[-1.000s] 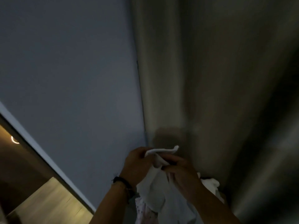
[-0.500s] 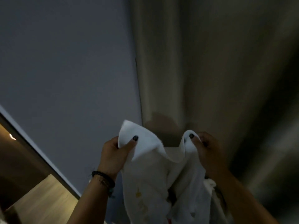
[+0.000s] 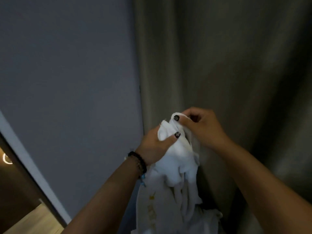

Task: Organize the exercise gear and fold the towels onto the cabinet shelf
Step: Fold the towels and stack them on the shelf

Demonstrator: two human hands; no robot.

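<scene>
Here: white towel (image 3: 175, 159) — top edge pinched by left hand (image 3: 155, 146) and right hand (image 3: 202, 127), both closed on the cloth, thumbs nearly touching — remainder hanging below the wrists, before a grey curtain (image 3: 219, 65).

Left hand (image 3: 156, 146) and right hand (image 3: 200, 127) raised close together, fingers pinched closed, forearms extended

the picture is dim and a bit fuzzy. a small lamp (image 3: 6, 158) glows low on the left. the curtain (image 3: 219, 65) looks shadowy.
</scene>
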